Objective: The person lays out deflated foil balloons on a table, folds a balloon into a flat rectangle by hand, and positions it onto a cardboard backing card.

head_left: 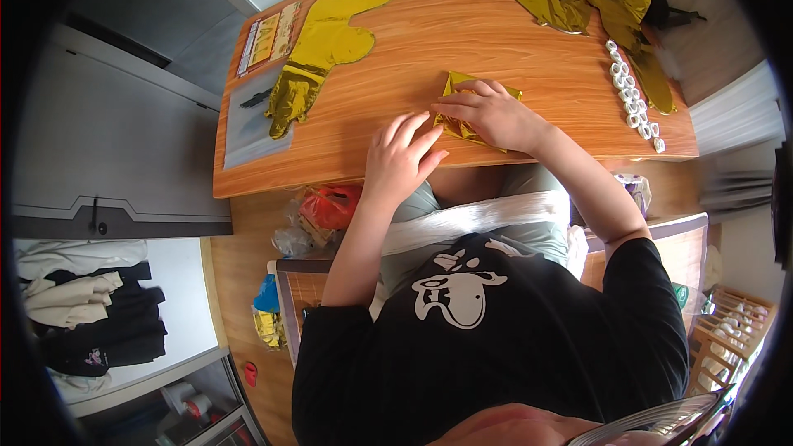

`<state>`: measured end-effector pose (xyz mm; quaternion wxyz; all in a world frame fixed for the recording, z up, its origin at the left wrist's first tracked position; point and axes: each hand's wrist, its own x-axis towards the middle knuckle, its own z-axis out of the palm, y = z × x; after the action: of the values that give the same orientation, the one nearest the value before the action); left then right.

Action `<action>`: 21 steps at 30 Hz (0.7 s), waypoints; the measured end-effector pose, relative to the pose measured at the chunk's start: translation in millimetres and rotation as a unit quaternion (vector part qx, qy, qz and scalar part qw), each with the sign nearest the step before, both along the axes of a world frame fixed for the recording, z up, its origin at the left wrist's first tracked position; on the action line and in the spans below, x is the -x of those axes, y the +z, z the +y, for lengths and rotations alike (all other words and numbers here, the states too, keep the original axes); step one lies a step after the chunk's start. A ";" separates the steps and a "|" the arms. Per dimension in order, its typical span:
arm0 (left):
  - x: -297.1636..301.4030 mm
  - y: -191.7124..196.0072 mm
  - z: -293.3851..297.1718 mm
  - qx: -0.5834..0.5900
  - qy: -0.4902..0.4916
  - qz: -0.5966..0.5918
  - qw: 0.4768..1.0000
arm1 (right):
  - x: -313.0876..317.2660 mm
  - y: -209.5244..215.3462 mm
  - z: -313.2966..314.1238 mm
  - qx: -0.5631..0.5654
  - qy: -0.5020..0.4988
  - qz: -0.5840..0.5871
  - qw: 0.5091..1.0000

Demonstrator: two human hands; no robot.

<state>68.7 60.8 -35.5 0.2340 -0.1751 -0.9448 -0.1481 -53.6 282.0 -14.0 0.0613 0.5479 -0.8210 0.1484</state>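
A folded piece of shiny gold foil (453, 81) lies on the wooden table (413, 41) in front of me, near its front edge. My right hand (498, 116) rests over the foil from the right, palm down with fingers stretched to the left, covering much of it. At the foil's left edge is my left hand (401, 157), its fingers apart and the fingertips near the foil; I cannot tell whether they touch it. A large flat gold foil balloon (339, 25) lies on the table's left side. More flat gold foil balloons (570, 2) spread over the far right corner.
Several small white rolled bundles (629, 99) stand in rows at the right. A printed card (268, 40) and a greyish plastic sheet (256, 128) lie at the left edge. White material (479, 219) crosses my lap. A red bag (330, 205) sits below the table's front edge.
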 end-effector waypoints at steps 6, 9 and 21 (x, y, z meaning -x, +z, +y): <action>1.2 0.6 -6.0 0.009 -0.025 -0.018 0.999 | 1.4 0.3 -1.1 -0.004 0.006 0.006 1.000; 0.5 0.5 -6.3 0.005 -0.023 -0.025 0.999 | 3.4 -4.0 1.4 0.004 0.011 0.008 1.000; -3.0 0.3 -2.7 0.000 0.004 -0.030 1.000 | -0.3 -4.7 4.4 0.028 -0.001 0.040 0.999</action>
<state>71.8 58.2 -35.2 0.2063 -0.1670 -0.9520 -0.1525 -53.3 286.5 -18.7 0.1091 0.5507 -0.8140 0.1491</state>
